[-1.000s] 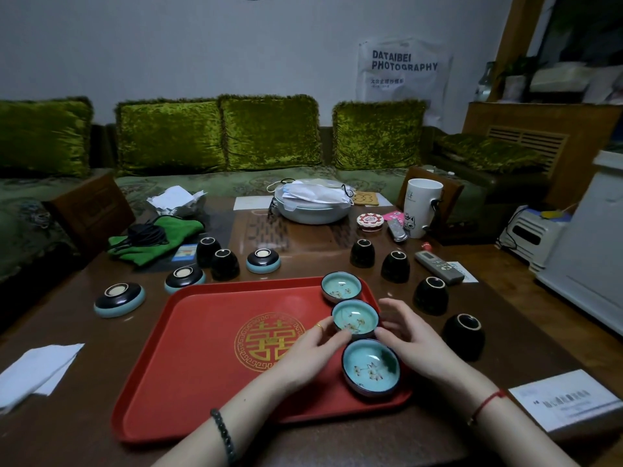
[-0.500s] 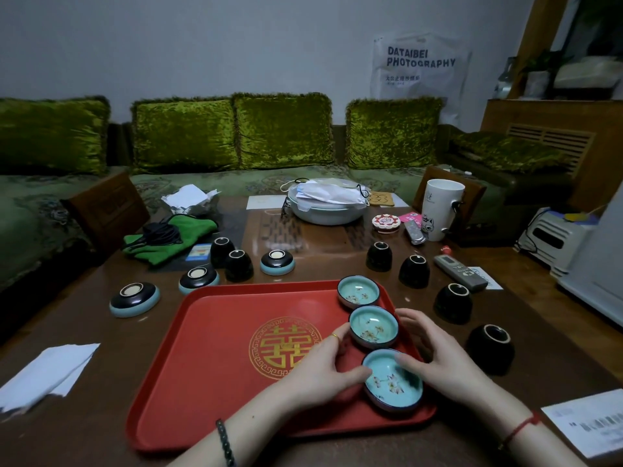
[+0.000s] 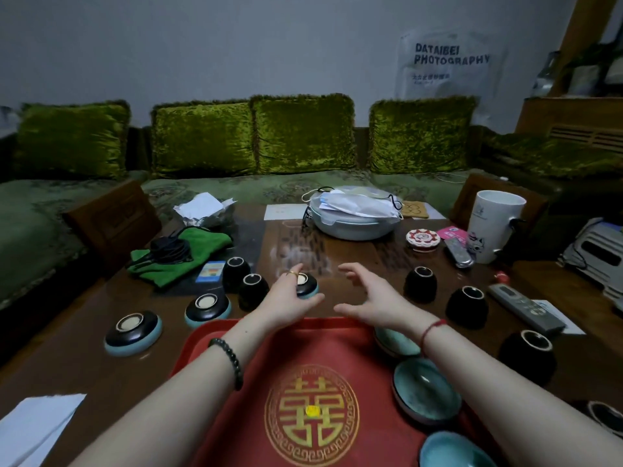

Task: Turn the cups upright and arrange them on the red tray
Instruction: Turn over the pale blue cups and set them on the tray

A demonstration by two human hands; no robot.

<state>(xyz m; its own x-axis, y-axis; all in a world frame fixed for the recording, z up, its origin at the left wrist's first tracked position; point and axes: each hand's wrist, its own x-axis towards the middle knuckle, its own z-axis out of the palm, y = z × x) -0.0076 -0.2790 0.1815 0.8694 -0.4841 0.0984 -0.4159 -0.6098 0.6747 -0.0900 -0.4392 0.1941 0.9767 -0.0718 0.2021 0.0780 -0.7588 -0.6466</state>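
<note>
Fingers of left hand are curled round an inverted cup, thumb at its near side, forefinger across the far side. The cup is placed on the table, just beyond the far rim of the red tray. The hands are blurred, so it cannot be told whether the cup is lifted.

Right hand is held just right of that cup. Its fingers are spread and lightly bent, nothing is gripped, and a gap is seen between them and the cup.

Upright cups, three, turquoise inside, are lined along the tray's right side:
- far one, partly hidden by the right wrist
- middle one
- near one, cut by the frame edge

The gold emblem at the tray centre is left bare.

Shallow cups, two, base up, are noted on the table left of the tray.

Tall cups, dark, base up:
- two just left of the left hand
- four strung along the right of the tray

Green cloth lies far left on the table, white mug far right, remote right of the tall cups, paper at the near left corner.
</note>
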